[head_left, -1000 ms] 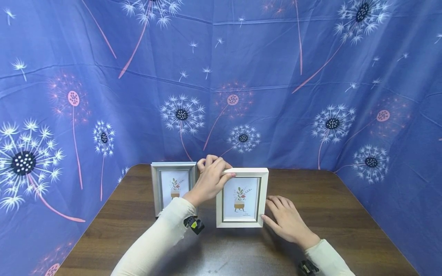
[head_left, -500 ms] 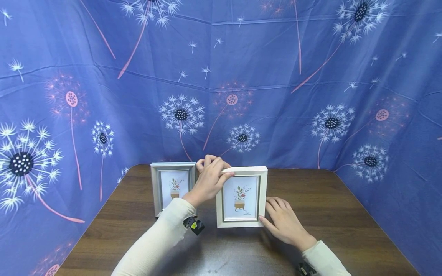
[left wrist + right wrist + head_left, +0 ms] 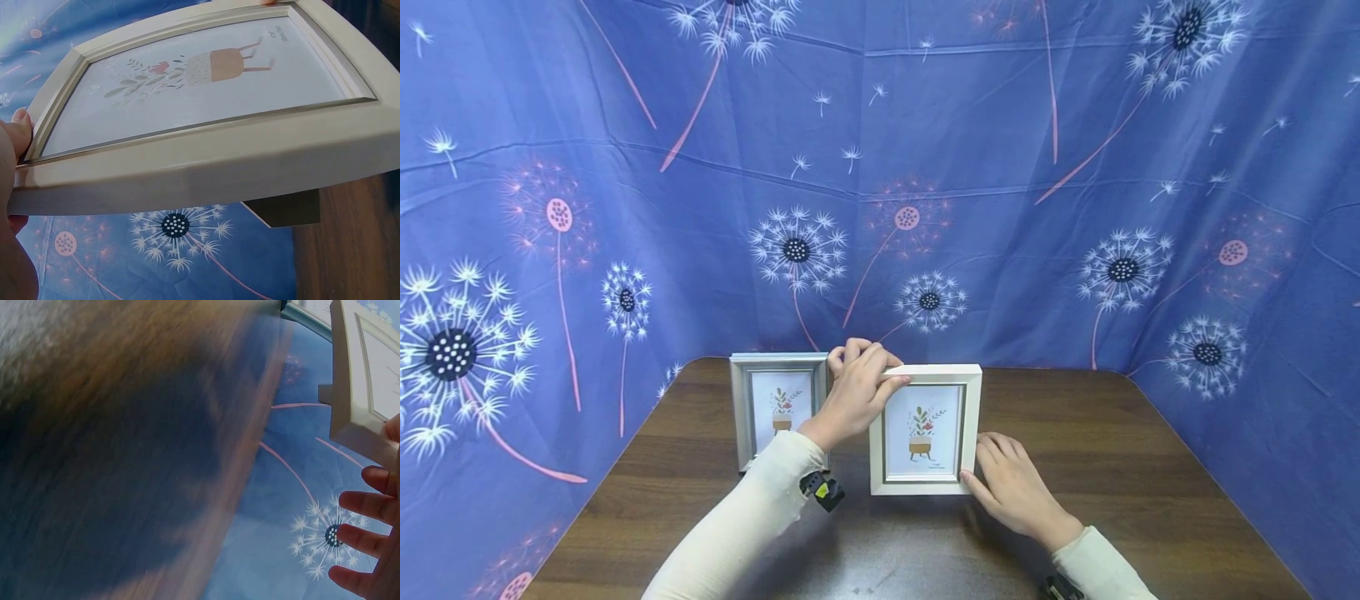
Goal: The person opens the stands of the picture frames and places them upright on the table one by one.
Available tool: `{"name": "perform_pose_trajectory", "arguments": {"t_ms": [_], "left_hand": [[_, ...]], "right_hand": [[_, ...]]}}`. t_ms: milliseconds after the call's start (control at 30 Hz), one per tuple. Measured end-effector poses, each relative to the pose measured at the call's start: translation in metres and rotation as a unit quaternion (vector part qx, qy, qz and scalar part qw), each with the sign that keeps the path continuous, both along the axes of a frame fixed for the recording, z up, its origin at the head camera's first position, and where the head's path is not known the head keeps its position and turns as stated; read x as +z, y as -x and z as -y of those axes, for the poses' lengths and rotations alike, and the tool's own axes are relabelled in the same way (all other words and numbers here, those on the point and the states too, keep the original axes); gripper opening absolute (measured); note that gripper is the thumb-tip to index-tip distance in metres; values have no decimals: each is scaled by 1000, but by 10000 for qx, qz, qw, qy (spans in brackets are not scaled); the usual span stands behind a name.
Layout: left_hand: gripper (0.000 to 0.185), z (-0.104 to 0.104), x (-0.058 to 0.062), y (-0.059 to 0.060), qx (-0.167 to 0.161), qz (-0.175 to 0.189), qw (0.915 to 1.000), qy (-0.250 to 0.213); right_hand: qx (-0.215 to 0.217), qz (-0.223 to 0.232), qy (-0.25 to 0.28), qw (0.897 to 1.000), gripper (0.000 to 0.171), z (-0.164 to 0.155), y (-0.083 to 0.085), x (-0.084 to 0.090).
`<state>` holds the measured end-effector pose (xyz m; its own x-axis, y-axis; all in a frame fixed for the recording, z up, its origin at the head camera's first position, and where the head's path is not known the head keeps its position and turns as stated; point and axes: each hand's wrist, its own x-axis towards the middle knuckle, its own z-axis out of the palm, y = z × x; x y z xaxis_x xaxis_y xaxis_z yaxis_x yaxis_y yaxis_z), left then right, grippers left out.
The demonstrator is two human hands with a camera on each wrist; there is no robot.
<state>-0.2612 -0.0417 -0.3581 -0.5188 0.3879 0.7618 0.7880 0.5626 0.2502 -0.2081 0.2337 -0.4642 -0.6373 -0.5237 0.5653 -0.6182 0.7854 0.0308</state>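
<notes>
Left hand (image 3: 855, 388) pinches white frame (image 3: 925, 430) at its 11 o'clock corner, steadying it upright; right hand (image 3: 1017, 492), fingers loosely spread, braces the 4 o'clock edge I see

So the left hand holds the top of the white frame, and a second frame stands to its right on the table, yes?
Not quite: the second frame stands to the left of the white frame, as the head view shows. The left hand does hold the white frame's top corner.
</notes>
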Motion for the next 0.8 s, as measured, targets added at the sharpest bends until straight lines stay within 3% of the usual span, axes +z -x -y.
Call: {"name": "perform_pose_trajectory", "arguments": {"t_ms": [567,800], "left_hand": [[17,2,1,3,83,20,9998,160],[17,1,1,7,275,-237,9991,234]], "right_hand": [[-95,-87,-432,9990,32,5,-2,3],[-223,15,-482,9986,30,10,-1,5]]}}
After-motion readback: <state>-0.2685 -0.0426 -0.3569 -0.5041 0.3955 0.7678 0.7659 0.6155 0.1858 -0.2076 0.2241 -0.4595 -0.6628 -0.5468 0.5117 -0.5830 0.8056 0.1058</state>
